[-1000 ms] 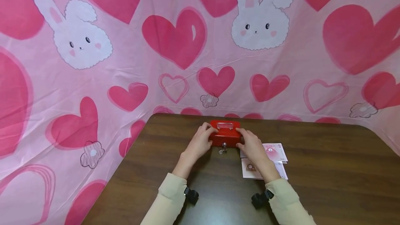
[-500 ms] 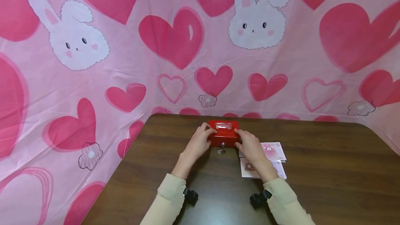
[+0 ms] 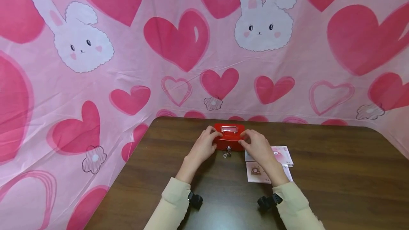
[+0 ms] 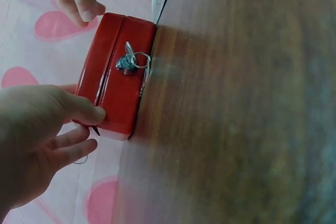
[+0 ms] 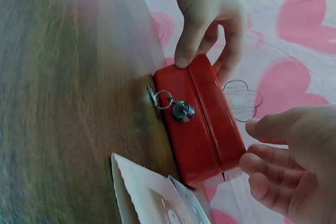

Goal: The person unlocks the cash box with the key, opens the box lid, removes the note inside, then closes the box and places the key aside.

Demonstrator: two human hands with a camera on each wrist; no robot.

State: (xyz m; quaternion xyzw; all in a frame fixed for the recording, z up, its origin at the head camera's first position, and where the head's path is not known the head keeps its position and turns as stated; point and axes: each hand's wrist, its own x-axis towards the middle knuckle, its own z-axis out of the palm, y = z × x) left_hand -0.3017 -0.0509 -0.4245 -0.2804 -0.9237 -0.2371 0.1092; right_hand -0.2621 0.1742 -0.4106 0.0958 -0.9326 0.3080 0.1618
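Observation:
A small red cash box [image 3: 230,144] with a handle on its lid stands, lid down, on the table. From its front lock [image 5: 183,112] hang keys on a ring [image 4: 140,60]. My left hand [image 3: 202,147] holds the box's left end, thumb on the front and fingers around the side and top. At the right end is my right hand [image 3: 258,147], its fingers loosely bent with nothing between them. The right wrist view shows its fingertips close to the lid's corner; whether one touches I cannot tell.
Toy-like paper banknotes [image 3: 282,154] lie right of the box, with more notes [image 3: 256,171] nearer to me, partly under my right forearm. The brown table [image 3: 335,173] ends behind the box at a pink heart-print cloth [image 3: 185,91].
My right thumb and fingers have come away from the box's right end and bent more. My left hand keeps its place, and the box stays where it was.

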